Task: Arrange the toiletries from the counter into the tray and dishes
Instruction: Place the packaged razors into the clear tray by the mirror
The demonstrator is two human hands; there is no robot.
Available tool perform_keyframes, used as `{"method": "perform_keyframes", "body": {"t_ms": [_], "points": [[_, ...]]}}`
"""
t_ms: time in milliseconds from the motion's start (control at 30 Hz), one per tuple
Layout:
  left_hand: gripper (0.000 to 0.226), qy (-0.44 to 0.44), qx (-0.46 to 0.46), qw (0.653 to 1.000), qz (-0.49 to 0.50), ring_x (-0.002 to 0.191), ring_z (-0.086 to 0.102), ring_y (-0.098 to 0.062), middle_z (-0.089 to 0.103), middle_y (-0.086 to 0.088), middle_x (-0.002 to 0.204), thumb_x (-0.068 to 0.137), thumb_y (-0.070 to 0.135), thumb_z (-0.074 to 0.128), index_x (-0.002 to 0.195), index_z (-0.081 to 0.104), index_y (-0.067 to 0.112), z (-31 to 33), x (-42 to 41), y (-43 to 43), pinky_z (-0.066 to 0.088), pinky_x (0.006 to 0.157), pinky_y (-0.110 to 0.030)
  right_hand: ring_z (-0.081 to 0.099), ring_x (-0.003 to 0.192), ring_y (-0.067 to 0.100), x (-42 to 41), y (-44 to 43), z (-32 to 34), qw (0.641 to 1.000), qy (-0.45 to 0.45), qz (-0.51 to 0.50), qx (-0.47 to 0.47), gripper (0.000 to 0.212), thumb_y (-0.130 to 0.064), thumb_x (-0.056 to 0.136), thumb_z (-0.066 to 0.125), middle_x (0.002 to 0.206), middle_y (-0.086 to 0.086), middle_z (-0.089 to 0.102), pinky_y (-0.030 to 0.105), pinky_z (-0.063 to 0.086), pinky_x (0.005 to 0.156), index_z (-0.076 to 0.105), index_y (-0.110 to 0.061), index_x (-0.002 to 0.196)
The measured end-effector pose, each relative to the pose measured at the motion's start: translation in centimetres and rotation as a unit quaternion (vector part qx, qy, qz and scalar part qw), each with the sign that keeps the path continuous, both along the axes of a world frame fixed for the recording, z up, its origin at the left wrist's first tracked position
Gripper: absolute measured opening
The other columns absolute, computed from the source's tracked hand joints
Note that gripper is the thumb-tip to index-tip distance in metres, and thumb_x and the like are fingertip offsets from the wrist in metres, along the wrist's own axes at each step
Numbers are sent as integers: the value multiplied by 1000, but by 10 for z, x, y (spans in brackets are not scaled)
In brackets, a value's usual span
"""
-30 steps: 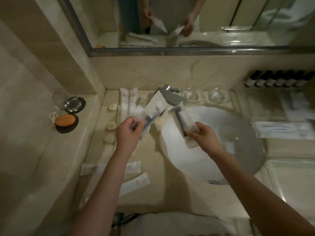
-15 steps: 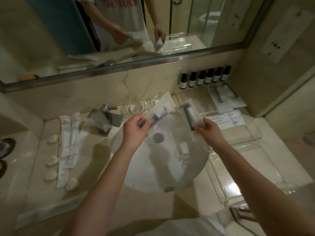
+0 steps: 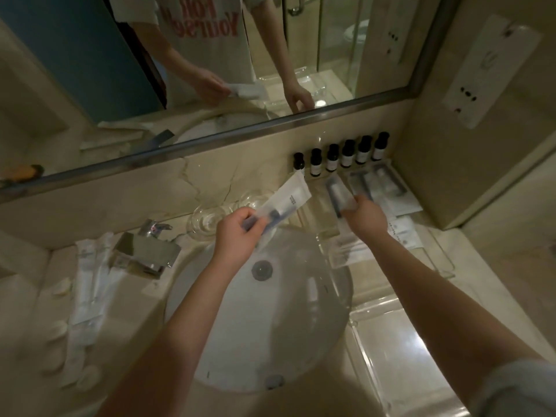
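Now we hold one packet in each hand. Our left hand [image 3: 237, 233] pinches white packet [image 3: 290, 200], dark thing inside, above sink [image 3: 270, 320] edge. Our right hand [image 3: 365, 218] grips clear packet [image 3: 338, 194], dark stick inside, over clear tray [image 3: 325, 219]. Flat white packets [image 3: 394, 191] lie in tray. Glass dishes [image 3: 207, 221] sit near tap [image 3: 147, 251].

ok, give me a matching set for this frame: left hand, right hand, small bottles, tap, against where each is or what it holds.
1 left hand
2 right hand
3 small bottles
4 tap

A in a row along the back wall
B on the counter left of the basin
C holds a white-topped packet over the basin
D holds a clear packet right of the basin

Pairs: 1-C, 2-D, 3-A, 4-B
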State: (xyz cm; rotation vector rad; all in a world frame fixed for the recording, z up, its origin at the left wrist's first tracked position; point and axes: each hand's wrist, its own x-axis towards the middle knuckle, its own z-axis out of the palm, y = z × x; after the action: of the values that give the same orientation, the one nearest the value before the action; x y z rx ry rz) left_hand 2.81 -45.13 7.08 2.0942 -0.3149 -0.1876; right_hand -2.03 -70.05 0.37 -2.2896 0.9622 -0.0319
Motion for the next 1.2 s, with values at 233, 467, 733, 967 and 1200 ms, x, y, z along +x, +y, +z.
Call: {"method": "perform_keyframes", "body": {"t_ms": [233, 467, 733, 967, 1200], "points": [[16, 18, -8, 1000, -4, 59, 47, -16, 54, -7, 66, 84, 11, 63, 71, 57, 4, -6, 11, -15, 38, 53, -21, 50, 115, 43, -11, -6, -26, 965, -116, 120, -204, 45, -12, 84, 60, 128, 24, 53, 49, 44, 92, 50, -1, 126], [17, 22, 8, 1000, -8, 43, 46, -2, 52, -4, 58, 83, 9, 64, 69, 56, 8, -16, 6, -19, 35, 45, -13, 16, 145, 30, -1, -1, -40, 952, -18, 225, -208, 50, -30, 97, 42, 156, 13, 20, 48, 23, 116, 31, -22, 145], [15, 15, 18, 1000, -6, 44, 49, 0, 51, -3, 58, 84, 9, 64, 74, 59, -1, -19, 7, -18, 35, 44, -11, 20, 144, 30, 6, 3, -42, 960, -15, 186, -211, 45, -28, 97, 39, 156, 13, 21, 42, 25, 115, 38, -18, 142], [18, 23, 10, 1000, -13, 44, 46, 0, 50, -1, 59, 84, 10, 63, 69, 55, 7, -20, 6, -19, 34, 45, -12, 22, 143, 31, 5, 0, -33, 960, -17, 195, -198, 50, -26, 96, 44, 155, 15, 22, 47, 24, 115, 32, -20, 144], [25, 47, 87, 989, -113, 67, 51, -17, 55, -2, 66, 85, 11, 61, 62, 54, 19, -12, 23, -27, 39, 64, -28, 40, 131, 16, -13, 14, 22, 960, -237, 145, 44, 56, -25, 92, 57, 145, 2, 43, 33, 36, 105, 34, -22, 143]]}}
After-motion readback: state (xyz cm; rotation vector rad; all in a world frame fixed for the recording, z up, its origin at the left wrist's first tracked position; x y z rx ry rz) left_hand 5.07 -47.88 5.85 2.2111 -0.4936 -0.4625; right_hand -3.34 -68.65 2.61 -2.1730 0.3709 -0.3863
